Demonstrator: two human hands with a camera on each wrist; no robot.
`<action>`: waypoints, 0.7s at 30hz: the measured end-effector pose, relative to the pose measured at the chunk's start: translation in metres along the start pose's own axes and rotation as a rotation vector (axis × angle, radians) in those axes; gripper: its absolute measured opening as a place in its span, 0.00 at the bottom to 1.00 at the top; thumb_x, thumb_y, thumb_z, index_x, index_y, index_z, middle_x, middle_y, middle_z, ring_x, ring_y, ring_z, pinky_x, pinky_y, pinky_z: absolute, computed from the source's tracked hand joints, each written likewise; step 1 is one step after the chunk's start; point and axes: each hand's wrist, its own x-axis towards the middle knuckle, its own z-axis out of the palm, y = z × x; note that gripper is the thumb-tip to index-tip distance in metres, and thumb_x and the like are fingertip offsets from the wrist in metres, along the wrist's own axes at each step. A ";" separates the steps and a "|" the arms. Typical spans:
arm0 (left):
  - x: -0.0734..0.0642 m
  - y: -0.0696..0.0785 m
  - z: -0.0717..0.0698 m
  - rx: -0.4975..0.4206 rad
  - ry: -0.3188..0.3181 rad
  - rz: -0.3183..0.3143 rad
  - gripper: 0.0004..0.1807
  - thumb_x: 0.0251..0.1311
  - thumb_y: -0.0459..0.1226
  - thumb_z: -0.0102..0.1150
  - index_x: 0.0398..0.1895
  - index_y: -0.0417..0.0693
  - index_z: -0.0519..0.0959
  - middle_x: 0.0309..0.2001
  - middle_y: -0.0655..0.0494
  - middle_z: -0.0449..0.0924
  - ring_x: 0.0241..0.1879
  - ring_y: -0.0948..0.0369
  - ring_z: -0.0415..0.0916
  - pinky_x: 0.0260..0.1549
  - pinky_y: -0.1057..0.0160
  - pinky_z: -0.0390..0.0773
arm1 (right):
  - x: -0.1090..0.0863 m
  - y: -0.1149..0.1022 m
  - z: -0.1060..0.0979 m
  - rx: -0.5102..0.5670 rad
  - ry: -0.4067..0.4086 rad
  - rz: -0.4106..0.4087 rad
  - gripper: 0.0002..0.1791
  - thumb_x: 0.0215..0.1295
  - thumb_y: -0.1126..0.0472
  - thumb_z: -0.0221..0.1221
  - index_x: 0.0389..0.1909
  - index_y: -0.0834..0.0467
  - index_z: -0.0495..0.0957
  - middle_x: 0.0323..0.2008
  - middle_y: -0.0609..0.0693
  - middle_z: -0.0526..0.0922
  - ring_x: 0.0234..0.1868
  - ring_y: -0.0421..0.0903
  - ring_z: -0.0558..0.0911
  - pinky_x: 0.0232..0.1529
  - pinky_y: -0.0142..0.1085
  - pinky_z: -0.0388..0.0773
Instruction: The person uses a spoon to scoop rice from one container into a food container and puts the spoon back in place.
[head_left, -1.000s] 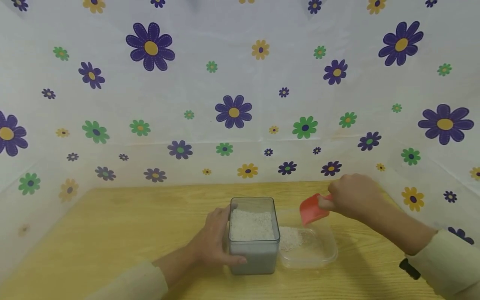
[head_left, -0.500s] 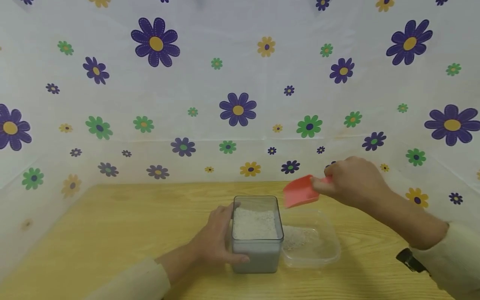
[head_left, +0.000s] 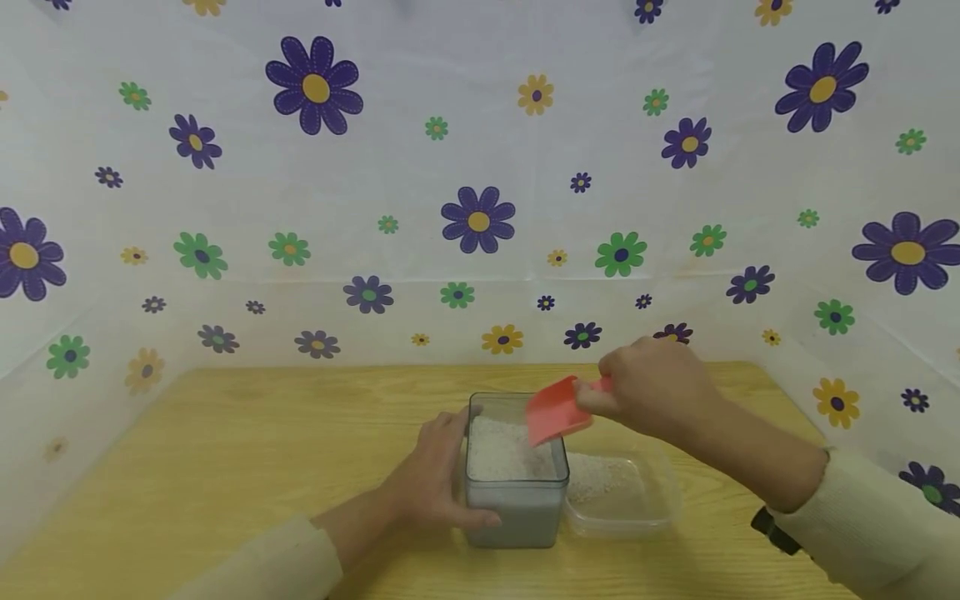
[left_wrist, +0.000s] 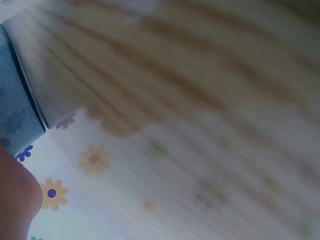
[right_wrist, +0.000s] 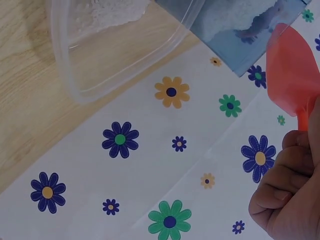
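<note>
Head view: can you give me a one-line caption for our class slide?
Left hand grips a grey container of white grains while the right hand holds a red scoop above its open top.

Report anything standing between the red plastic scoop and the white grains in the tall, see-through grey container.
Nothing visible: the right hand holds the scoop with its lip over the open container, the grains bare below.

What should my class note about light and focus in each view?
Head: dim, hazy light, soft shadows on the table; left wrist: table grain blurred, faint flowers apparently reflected across it; right wrist: red scoop and floral cloth fairly sharp.
</note>
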 end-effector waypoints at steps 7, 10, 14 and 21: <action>0.000 0.000 -0.001 0.010 0.015 0.015 0.68 0.33 0.68 0.72 0.76 0.42 0.55 0.65 0.49 0.68 0.64 0.53 0.62 0.65 0.41 0.63 | 0.002 -0.010 0.008 0.000 -0.072 0.031 0.28 0.62 0.43 0.55 0.07 0.50 0.61 0.09 0.41 0.57 0.13 0.39 0.57 0.17 0.31 0.51; -0.001 0.000 -0.001 0.010 0.023 0.024 0.68 0.34 0.68 0.72 0.76 0.42 0.55 0.66 0.48 0.67 0.64 0.53 0.62 0.64 0.41 0.64 | 0.005 -0.013 0.013 0.005 -0.066 0.030 0.26 0.60 0.45 0.55 0.08 0.50 0.60 0.09 0.41 0.57 0.14 0.39 0.57 0.18 0.31 0.51; -0.001 -0.001 -0.001 0.006 0.023 0.040 0.68 0.34 0.68 0.73 0.75 0.41 0.55 0.66 0.49 0.68 0.64 0.55 0.63 0.65 0.42 0.62 | 0.008 -0.016 0.020 -0.029 -0.027 0.012 0.24 0.57 0.46 0.55 0.07 0.49 0.59 0.09 0.42 0.57 0.17 0.42 0.61 0.22 0.33 0.55; -0.001 -0.001 -0.002 -0.006 0.013 0.039 0.68 0.35 0.68 0.72 0.76 0.42 0.54 0.68 0.51 0.66 0.66 0.55 0.61 0.65 0.41 0.62 | 0.008 -0.024 0.026 -0.068 0.022 0.000 0.23 0.57 0.45 0.55 0.08 0.49 0.63 0.11 0.42 0.62 0.26 0.46 0.66 0.31 0.39 0.60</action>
